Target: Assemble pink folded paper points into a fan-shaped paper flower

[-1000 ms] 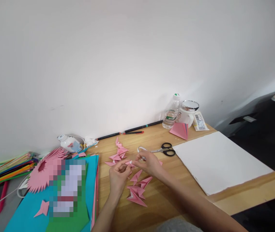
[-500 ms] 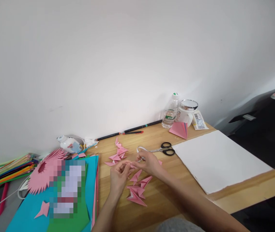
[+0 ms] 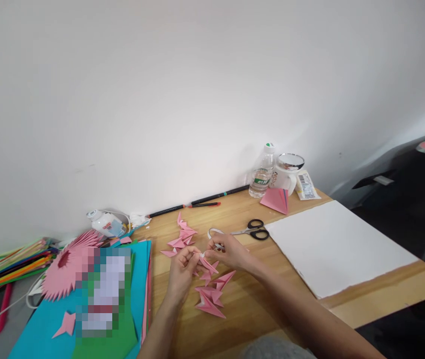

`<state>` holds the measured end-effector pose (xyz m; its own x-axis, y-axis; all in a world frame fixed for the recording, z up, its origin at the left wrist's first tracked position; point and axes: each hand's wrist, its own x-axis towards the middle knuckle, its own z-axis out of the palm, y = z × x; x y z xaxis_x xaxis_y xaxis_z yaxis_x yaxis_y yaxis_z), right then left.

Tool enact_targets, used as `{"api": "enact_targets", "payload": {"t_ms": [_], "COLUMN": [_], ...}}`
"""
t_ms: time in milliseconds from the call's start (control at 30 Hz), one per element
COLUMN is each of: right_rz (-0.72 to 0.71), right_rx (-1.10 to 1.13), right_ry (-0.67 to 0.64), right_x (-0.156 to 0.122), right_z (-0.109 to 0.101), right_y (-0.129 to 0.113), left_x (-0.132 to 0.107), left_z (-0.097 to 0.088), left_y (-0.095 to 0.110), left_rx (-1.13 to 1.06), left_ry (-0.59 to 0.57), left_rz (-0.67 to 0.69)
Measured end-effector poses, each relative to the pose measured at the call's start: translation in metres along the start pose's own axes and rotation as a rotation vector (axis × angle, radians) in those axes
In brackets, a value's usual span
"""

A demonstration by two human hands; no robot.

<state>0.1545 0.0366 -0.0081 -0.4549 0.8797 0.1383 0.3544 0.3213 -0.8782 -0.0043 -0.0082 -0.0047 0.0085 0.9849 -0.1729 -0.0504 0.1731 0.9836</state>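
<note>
Near the middle of the table, my left hand (image 3: 182,269) is closed, pinching a folded pink paper piece (image 3: 209,265) by its end. My right hand (image 3: 229,251) is closed close beside it, with a small white bit at its fingertips against the paper. A white ring that looks like a roll of tape (image 3: 212,231) shows at this hand, partly hidden behind the fingers. More folded pink paper pieces (image 3: 211,301) lie just below the hands. Another group of pink folded pieces (image 3: 184,233) lies behind my left hand.
Black-handled scissors (image 3: 256,230) lie right of the hands, beside a white board (image 3: 339,249). A water bottle (image 3: 261,174), a mug (image 3: 286,175) and a pink paper (image 3: 277,200) stand or lie behind. Coloured sheets (image 3: 143,269) and a pink pleated ring (image 3: 57,279) are left.
The pink paper piece in my left hand has turned and now shows more, pointing down to the right. My right fingers have shifted slightly left, and the white bit now shows at the paper.
</note>
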Motion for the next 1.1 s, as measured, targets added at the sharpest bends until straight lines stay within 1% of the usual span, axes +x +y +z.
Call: {"api": "enact_targets", "payload": {"t_ms": [100, 233, 300, 367, 433, 467, 533, 600, 667, 733, 800, 867, 933, 1100], "right_rz": [-0.045, -0.093, -0.107, -0.118, -0.123, -0.127, -0.128, -0.122, -0.111, -0.113, -0.136, -0.165, -0.178, -0.150], "right_rx": [0.007, -0.003, -0.035, -0.077, -0.113, -0.127, -0.151, -0.176, -0.212, -0.252, -0.269, -0.257, -0.254, -0.331], "right_ry": [-0.006, -0.001, 0.024, 0.052, 0.071, 0.077, 0.079, 0.063, 0.048, 0.036, 0.014, -0.014, -0.027, 0.012], "right_x": [-0.001, -0.001, -0.001, -0.002, -0.002, -0.003, -0.004, -0.004, -0.005, -0.005, -0.005, -0.005, -0.005, -0.005], "right_z": [0.002, 0.005, 0.006, 0.007, 0.009, 0.009, 0.010, 0.010, 0.011, 0.010, 0.008, 0.006, 0.004, 0.005], "right_y": [0.000, 0.000, 0.000, -0.001, -0.002, -0.003, -0.004, -0.005, -0.004, -0.003, -0.003, -0.004, -0.005, -0.005], "left_x": [0.000, 0.000, 0.001, 0.002, 0.002, 0.002, 0.001, 0.000, -0.002, -0.002, -0.002, -0.001, 0.000, 0.000], "left_z": [0.002, 0.003, 0.003, 0.002, 0.002, 0.002, 0.003, 0.004, 0.005, 0.005, 0.006, 0.006, 0.005, 0.004], "left_y": [0.000, 0.001, 0.000, -0.001, 0.001, 0.002, 0.007, 0.013, 0.017, 0.018, 0.016, 0.013, 0.011, 0.008], "left_rx": [-0.053, -0.101, -0.069, -0.028, 0.022, 0.055, 0.151, 0.209, 0.217, 0.188, 0.159, 0.143, 0.135, 0.123], "left_ry": [-0.030, -0.043, -0.014, 0.057, 0.106, 0.108, 0.078, 0.019, -0.053, -0.131, -0.186, -0.201, -0.199, -0.186], "left_rz": [-0.010, -0.049, -0.078, -0.083, -0.041, -0.002, 0.088, 0.128, 0.116, 0.069, 0.020, 0.002, 0.013, 0.032]}}
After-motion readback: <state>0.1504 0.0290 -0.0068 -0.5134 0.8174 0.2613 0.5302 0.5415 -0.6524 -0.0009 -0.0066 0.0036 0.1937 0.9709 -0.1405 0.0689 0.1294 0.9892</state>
